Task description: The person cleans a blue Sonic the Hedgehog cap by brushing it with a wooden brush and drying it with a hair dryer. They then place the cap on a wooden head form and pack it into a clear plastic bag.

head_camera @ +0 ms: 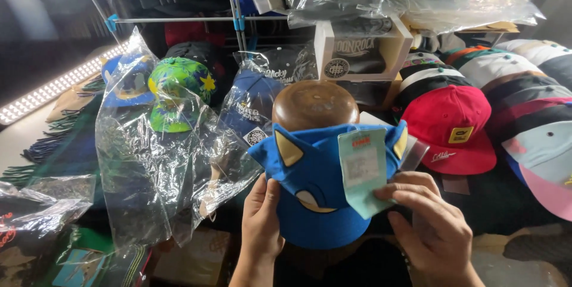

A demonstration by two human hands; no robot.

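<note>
A blue cap (316, 188) with pointed ears lined in yellow hangs brim down on a brown wooden head form (314, 104). My left hand (261, 225) grips the cap's left side, thumb on the fabric. My right hand (430, 225) pinches a pale green paper tag (363, 171) that lies over the front of the cap.
A red cap (453, 127) lies to the right among several stacked caps (527, 93). Caps in clear plastic bags (173, 138) hang to the left, one green and floral (179, 93). A metal rack (235, 19) and a boxed dark cap (357, 54) stand behind. Scarves (56, 144) lie far left.
</note>
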